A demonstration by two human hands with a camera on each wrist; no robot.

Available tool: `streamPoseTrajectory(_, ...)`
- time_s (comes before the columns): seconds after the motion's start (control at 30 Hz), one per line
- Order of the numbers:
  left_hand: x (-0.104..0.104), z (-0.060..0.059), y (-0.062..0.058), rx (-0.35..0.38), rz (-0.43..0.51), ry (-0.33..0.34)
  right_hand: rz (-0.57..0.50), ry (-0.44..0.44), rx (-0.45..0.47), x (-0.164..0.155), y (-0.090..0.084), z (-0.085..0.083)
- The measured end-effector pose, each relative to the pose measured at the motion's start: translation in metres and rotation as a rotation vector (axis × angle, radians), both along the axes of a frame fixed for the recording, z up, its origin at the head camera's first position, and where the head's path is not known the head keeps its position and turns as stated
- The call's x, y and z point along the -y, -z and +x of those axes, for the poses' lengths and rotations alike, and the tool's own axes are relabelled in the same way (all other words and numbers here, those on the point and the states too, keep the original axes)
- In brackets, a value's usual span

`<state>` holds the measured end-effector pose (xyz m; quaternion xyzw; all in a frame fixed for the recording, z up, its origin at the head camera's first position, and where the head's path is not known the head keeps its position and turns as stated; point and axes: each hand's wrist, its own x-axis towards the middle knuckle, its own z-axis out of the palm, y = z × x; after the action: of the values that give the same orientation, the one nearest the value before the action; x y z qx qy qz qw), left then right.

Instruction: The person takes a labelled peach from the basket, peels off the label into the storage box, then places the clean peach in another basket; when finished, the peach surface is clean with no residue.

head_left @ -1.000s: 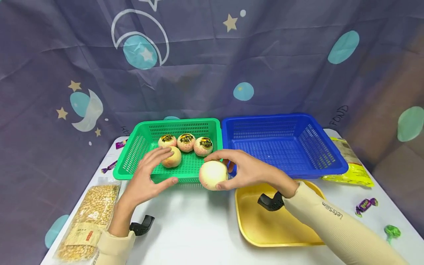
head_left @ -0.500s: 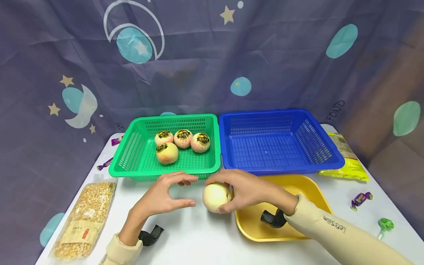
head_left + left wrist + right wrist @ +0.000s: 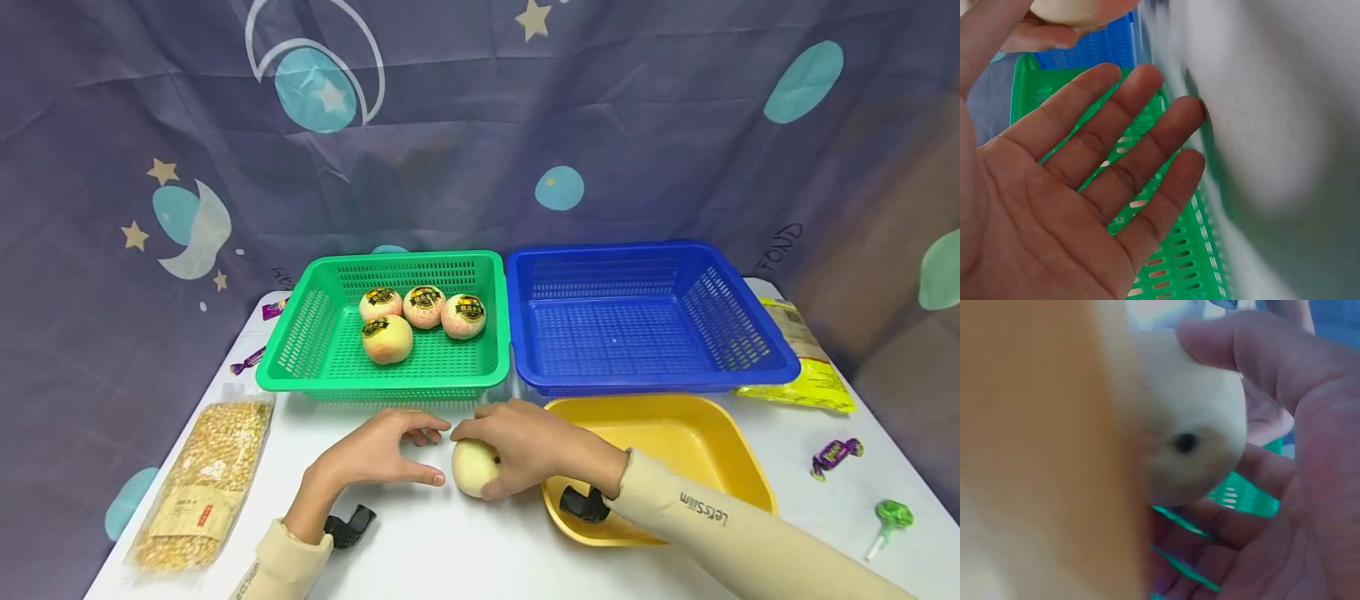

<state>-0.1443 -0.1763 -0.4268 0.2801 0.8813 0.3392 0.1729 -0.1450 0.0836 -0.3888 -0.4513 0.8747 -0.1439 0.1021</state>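
Observation:
In the head view my right hand (image 3: 521,446) holds a pale peach (image 3: 471,468) low over the white table, by the left edge of the yellow tray (image 3: 697,437). Thumb and fingers curl round the fruit, and its dark stem hollow shows in the right wrist view. Whether the peach touches the table I cannot tell. To its left my left hand (image 3: 382,450) is held with fingers apart and nothing in it; its open palm fills much of the left wrist view. Behind the hands, the green basket (image 3: 382,385) contains several peaches (image 3: 387,339) with black-and-gold stickers.
A blue basket (image 3: 615,337) stands right of the green one. At the left lies a bag of corn kernels (image 3: 206,483). Over on the right are a yellow packet (image 3: 813,383), a purple wrapped candy (image 3: 834,456) and a green lollipop (image 3: 892,514). A dark curtain hangs behind.
My right hand has brought the peach from the green basket's front edge down toward the table. My left hand has drawn back from the peaches in that basket and come beside the right hand.

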Motion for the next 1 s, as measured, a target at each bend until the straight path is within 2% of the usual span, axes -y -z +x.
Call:
streamPoseTrajectory(0.27, 0.000, 0.000, 0.002, -0.017, -0.004, 0.001, -0.107, 0.047, 0.109, -0.007, 0.004, 0.003)
streamPoseTrajectory(0.5, -0.015, 0.012, -0.008, -0.047, -0.039, -0.010, -0.239, 0.077, 0.183, -0.018, 0.010, 0.006)
streamPoseTrajectory(0.67, -0.038, 0.016, -0.014, -0.140, -0.110, -0.032, -0.345, 0.094, 0.163, -0.031, 0.008, 0.009)
streamPoseTrajectory(0.8, -0.058, 0.015, -0.013, -0.219, -0.157, -0.015, -0.417, 0.103, 0.122, -0.040, 0.007, 0.011)
streamPoseTrajectory(1.0, -0.066, 0.014, -0.013, -0.290, -0.234, 0.004, -0.427, 0.114, 0.118, -0.046, 0.005, 0.013)
